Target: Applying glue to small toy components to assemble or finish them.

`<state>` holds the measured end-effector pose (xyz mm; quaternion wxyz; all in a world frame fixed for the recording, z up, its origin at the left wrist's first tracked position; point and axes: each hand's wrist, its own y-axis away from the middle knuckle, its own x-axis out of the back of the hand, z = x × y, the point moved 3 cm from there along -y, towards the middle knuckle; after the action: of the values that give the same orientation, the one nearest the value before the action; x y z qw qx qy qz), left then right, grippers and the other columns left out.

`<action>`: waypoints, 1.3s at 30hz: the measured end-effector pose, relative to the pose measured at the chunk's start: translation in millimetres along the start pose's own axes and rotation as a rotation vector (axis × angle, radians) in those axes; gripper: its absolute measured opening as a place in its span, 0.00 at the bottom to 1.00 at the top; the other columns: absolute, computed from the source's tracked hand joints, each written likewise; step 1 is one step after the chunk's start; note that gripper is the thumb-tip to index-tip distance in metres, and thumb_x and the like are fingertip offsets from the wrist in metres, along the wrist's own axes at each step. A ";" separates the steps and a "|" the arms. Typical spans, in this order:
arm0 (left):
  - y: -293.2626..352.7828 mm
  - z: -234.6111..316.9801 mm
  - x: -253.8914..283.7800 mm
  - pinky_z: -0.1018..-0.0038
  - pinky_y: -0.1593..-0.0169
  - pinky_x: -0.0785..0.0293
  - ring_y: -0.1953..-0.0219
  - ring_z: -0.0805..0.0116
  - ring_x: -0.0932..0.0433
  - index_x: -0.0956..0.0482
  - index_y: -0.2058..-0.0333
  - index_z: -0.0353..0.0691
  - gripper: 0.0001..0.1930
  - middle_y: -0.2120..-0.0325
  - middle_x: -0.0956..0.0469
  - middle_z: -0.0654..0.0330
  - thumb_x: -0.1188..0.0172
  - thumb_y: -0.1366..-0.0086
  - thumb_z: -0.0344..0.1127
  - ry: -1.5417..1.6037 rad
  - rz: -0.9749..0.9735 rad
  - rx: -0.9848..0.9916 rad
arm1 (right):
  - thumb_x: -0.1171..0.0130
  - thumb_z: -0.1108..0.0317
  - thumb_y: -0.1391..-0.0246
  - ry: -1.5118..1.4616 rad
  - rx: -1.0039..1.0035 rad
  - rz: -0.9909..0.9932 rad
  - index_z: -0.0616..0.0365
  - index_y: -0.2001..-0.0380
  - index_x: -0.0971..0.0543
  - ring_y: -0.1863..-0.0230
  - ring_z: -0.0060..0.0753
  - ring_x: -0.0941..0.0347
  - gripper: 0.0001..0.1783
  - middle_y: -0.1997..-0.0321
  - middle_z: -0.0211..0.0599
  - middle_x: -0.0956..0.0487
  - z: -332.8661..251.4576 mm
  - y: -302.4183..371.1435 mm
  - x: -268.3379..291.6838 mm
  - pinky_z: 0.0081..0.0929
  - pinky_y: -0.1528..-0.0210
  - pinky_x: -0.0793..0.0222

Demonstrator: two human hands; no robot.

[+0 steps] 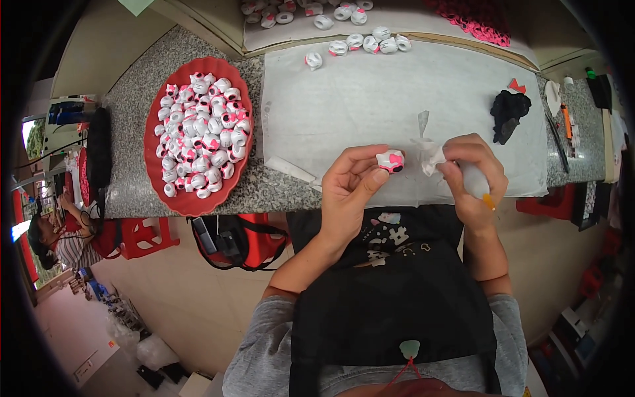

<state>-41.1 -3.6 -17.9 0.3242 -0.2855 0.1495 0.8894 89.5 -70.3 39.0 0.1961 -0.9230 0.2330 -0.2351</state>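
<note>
My left hand [352, 182] pinches a small white and pink figurine head [390, 161] with a dark patch between thumb and fingertips. Just to its right, my right hand [477, 173] grips a crumpled white tissue [432, 156] between thumb and forefinger. Tucked in that same palm is a whitish translucent squeeze bottle [473, 180] with an orange-yellow tip [489, 201]. Both hands are over the near edge of a white paper sheet [331, 99], the figurine and tissue a short gap apart. To the left, a red scalloped tray [153, 173] is heaped with many similar pieces.
More white pieces [370, 45] line the sheet's far edge and a shelf behind. Pink parts [473, 20] lie at far right of the shelf. A black crumpled cloth [508, 114] and pen-like tools [566, 122] are on the right. Another person [66, 238] sits at far left.
</note>
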 end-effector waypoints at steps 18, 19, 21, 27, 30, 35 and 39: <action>-2.6 0.9 -14.7 0.73 0.56 0.37 0.60 0.66 0.32 0.37 0.62 0.34 0.13 0.64 0.31 0.50 0.51 0.47 0.26 -0.002 -0.071 -0.067 | 0.46 0.80 0.69 -0.111 -0.409 -0.092 0.64 0.64 0.29 0.76 0.18 0.40 0.20 0.78 0.29 0.35 5.3 9.1 12.0 0.13 0.71 0.44; -1.3 0.0 -15.0 0.73 0.56 0.37 0.60 0.66 0.32 0.37 0.62 0.34 0.13 0.64 0.31 0.50 0.51 0.47 0.26 -0.003 -0.077 -0.061 | 0.45 0.79 0.68 -0.373 -0.562 -0.144 0.64 0.62 0.30 0.76 0.14 0.40 0.22 0.77 0.27 0.34 1.9 10.0 -2.6 0.11 0.72 0.44; 2.0 1.1 -16.2 0.76 0.54 0.39 0.59 0.70 0.33 0.37 0.62 0.31 0.12 0.63 0.31 0.52 0.53 0.46 0.24 -0.038 -0.124 -0.125 | 0.46 0.78 0.66 -0.495 -0.498 -0.135 0.65 0.62 0.31 0.78 0.14 0.39 0.21 0.78 0.29 0.32 11.2 13.3 -16.0 0.10 0.75 0.44; 4.9 0.6 -18.2 0.76 0.55 0.38 0.60 0.70 0.33 0.38 0.61 0.31 0.12 0.65 0.32 0.53 0.53 0.46 0.24 -0.076 -0.106 -0.124 | 0.49 0.76 0.61 -0.679 -0.583 -0.151 0.67 0.64 0.31 0.81 0.17 0.38 0.16 0.77 0.34 0.30 16.4 18.2 -18.0 0.12 0.82 0.43; 4.4 0.4 -18.1 0.76 0.56 0.37 0.60 0.71 0.33 0.38 0.61 0.31 0.12 0.65 0.31 0.53 0.53 0.45 0.25 -0.071 -0.106 -0.099 | 0.50 0.76 0.61 -0.724 -0.635 -0.100 0.68 0.64 0.31 0.81 0.18 0.37 0.16 0.78 0.34 0.31 15.2 19.9 -20.1 0.12 0.82 0.42; 2.9 -0.7 -20.0 0.77 0.57 0.36 0.62 0.71 0.32 0.38 0.61 0.31 0.13 0.65 0.32 0.53 0.52 0.46 0.24 -0.062 -0.109 -0.087 | 0.50 0.76 0.60 -0.742 -0.628 -0.054 0.67 0.64 0.31 0.80 0.18 0.37 0.15 0.79 0.33 0.31 14.8 21.7 -21.7 0.12 0.81 0.41; 2.0 0.8 -23.6 0.78 0.60 0.34 0.62 0.71 0.32 0.39 0.62 0.31 0.13 0.66 0.32 0.54 0.52 0.48 0.21 -0.046 -0.113 -0.107 | 0.50 0.76 0.60 -0.712 -0.588 -0.023 0.67 0.64 0.31 0.80 0.17 0.37 0.15 0.79 0.32 0.31 13.5 23.2 -22.3 0.12 0.81 0.41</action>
<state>-27.9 -16.3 -2.8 0.3614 -0.2898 0.0782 0.8828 71.3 -74.2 9.4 -0.0090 -0.9652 0.1979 0.1707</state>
